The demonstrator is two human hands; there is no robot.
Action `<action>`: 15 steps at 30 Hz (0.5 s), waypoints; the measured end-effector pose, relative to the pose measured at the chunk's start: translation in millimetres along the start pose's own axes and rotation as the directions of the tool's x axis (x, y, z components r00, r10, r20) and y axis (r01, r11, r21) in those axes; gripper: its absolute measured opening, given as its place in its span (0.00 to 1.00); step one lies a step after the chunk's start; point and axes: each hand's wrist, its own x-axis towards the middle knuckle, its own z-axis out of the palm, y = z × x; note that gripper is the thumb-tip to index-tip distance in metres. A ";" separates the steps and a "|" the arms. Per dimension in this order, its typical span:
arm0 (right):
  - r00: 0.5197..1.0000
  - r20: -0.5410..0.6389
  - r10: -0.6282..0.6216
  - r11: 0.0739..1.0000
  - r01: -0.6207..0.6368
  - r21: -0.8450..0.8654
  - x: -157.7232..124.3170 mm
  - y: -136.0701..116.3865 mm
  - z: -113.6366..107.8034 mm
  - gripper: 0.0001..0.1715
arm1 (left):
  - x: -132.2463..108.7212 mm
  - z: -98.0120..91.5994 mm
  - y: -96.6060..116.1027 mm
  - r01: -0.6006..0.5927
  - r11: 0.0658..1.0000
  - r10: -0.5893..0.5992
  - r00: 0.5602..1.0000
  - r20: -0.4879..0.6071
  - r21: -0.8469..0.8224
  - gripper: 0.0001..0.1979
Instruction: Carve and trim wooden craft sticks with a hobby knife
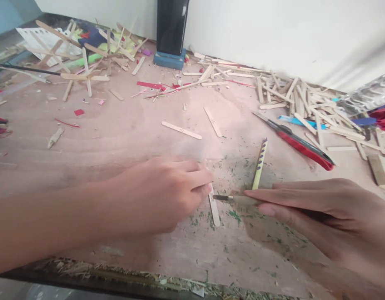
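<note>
My left hand (pixel 161 193) lies knuckles up on the wooden board, its fingertips pressed down on a pale wooden craft stick (pixel 214 208) that points toward me. My right hand (pixel 317 212) is closed round a slim cutting tool (pixel 232 199), whose metal tip touches the side of that stick. A yellow pencil with dark dots (pixel 259 165) lies just behind the tool, pointing away from me.
A red and black utility knife (pixel 300 143) lies at the right. Loose craft sticks (pixel 181 130) are scattered mid-board and piled at the back right (pixel 304 102). A stick structure (pixel 83 54) stands back left, and a black object on a blue base (pixel 170 35) against the wall.
</note>
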 end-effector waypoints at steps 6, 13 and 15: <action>0.989 0.050 -0.142 0.987 0.145 -0.066 1.3 2.1 -11.1 0.29 | -3.2 5.1 -6.5 -0.055 0.998 0.055 0.996 -0.074 -0.001 0.20; 0.983 0.116 -0.145 0.976 0.162 -0.148 4.3 -2.2 -20.0 0.20 | -4.6 2.6 -5.3 -0.052 0.996 0.044 0.993 -0.106 -0.071 0.16; 0.981 0.117 -0.156 0.974 0.172 -0.147 2.8 0.2 -20.3 0.21 | -2.5 -2.0 -1.9 -0.024 0.991 0.010 0.995 -0.100 -0.132 0.17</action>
